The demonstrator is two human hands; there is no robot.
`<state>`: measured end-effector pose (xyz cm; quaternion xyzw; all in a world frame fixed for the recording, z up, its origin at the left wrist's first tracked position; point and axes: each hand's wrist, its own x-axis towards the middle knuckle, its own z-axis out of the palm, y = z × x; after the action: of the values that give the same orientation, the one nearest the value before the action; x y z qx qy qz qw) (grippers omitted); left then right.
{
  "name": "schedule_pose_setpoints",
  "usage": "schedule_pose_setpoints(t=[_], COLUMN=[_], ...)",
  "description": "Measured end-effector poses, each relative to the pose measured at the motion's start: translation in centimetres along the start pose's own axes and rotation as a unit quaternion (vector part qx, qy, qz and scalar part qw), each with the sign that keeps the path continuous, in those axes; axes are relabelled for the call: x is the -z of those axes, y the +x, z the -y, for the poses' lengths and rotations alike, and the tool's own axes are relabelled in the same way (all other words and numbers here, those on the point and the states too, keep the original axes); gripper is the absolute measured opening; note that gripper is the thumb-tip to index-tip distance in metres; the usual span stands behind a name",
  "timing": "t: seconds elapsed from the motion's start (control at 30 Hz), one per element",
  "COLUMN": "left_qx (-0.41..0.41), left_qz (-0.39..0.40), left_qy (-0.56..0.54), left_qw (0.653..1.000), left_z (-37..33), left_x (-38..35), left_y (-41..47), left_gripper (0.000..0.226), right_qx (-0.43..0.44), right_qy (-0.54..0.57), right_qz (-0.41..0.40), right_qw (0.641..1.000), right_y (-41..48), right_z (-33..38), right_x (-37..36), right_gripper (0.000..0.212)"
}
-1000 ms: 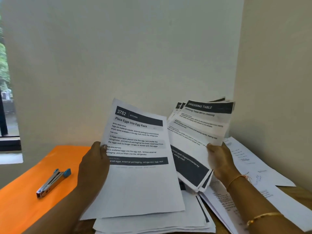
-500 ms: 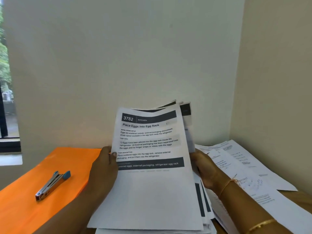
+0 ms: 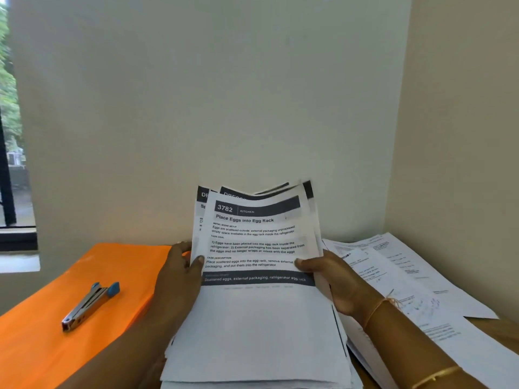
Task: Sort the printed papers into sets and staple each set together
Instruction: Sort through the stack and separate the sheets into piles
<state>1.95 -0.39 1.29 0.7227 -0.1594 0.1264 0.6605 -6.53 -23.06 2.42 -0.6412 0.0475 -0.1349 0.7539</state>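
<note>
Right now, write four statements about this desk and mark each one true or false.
1. The left hand and the right hand both hold the stack of papers. True.
2. The stapler lies on the orange folder. True.
3. The top sheet is headed "Dressing Table". False: it reads "Place Eggs into Egg Rack".
4. The loose papers lie to the left of the stack. False: they lie to its right.

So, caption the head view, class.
Left hand and right hand hold a paper stack; stapler lies on orange sheet.
</note>
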Motion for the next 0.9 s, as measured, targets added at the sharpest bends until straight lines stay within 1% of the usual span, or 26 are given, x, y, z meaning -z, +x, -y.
schedule_pose_setpoints(t=[0.07, 0.13, 0.2, 0.23, 0.33, 0.4, 0.43, 0.47, 0.6, 0.7, 0.77, 0.9], left_qx=[0.0, 0.005, 0.023, 0.037, 0.079, 0.075, 0.071, 0.071, 0.053, 0.039, 0.024, -0.006], left_qz=[-0.006, -0.005, 0.029, 0.053, 0.11, 0.117, 0.116, 0.116, 0.105, 0.089, 0.075, 0.042], left_qy=[0.041, 0.111, 0.193, 0.236, 0.305, 0.34, 0.346, 0.343, 0.324, 0.307, 0.296, 0.3], left_qw=[0.999, 0.994, 0.98, 0.97, 0.943, 0.93, 0.928, 0.929, 0.939, 0.947, 0.952, 0.953], left_z=[0.1, 0.7, 1.5, 1.9, 2.4, 2.5, 2.5, 2.5, 2.3, 2.3, 2.2, 2.2], left_x=[0.1, 0.4, 0.6, 0.6, 0.6, 0.6, 0.6, 0.7, 0.7, 1.1, 1.5, 2.1], left_y=[0.2, 0.5, 0.8, 0.8, 0.7, 0.6, 0.6, 0.6, 0.7, 0.9, 1.1, 1.5], left_gripper=[0.009, 0.014, 0.015, 0.021, 0.054, 0.065, 0.067, 0.066, 0.048, 0.045, 0.039, 0.012], right_qx=[0.018, 0.024, 0.032, 0.037, 0.047, 0.051, 0.053, 0.054, 0.062, 0.074, 0.078, 0.086], right_qy=[0.008, 0.055, 0.115, 0.142, 0.192, 0.195, 0.195, 0.195, 0.189, 0.19, 0.176, 0.114], right_qz=[-0.046, -0.098, -0.162, -0.196, -0.272, -0.305, -0.315, -0.324, -0.347, -0.362, -0.372, -0.377], right_qw=[0.999, 0.993, 0.98, 0.97, 0.942, 0.931, 0.927, 0.924, 0.916, 0.91, 0.908, 0.915], right_y=[0.2, 0.5, 0.9, 1.0, 1.3, 1.4, 1.4, 1.4, 1.5, 1.3, 1.0, 0.8], right_z=[0.3, 0.7, 0.8, 0.8, 0.7, 0.6, 0.6, 0.6, 0.5, 0.7, 1.0, 0.8], right_x=[0.4, 1.5, 2.9, 3.5, 5.0, 5.5, 5.6, 5.7, 5.7, 5.7, 5.5, 5.4], right_gripper=[0.035, 0.034, 0.031, 0.03, 0.033, 0.033, 0.033, 0.032, 0.038, 0.04, 0.039, 0.037])
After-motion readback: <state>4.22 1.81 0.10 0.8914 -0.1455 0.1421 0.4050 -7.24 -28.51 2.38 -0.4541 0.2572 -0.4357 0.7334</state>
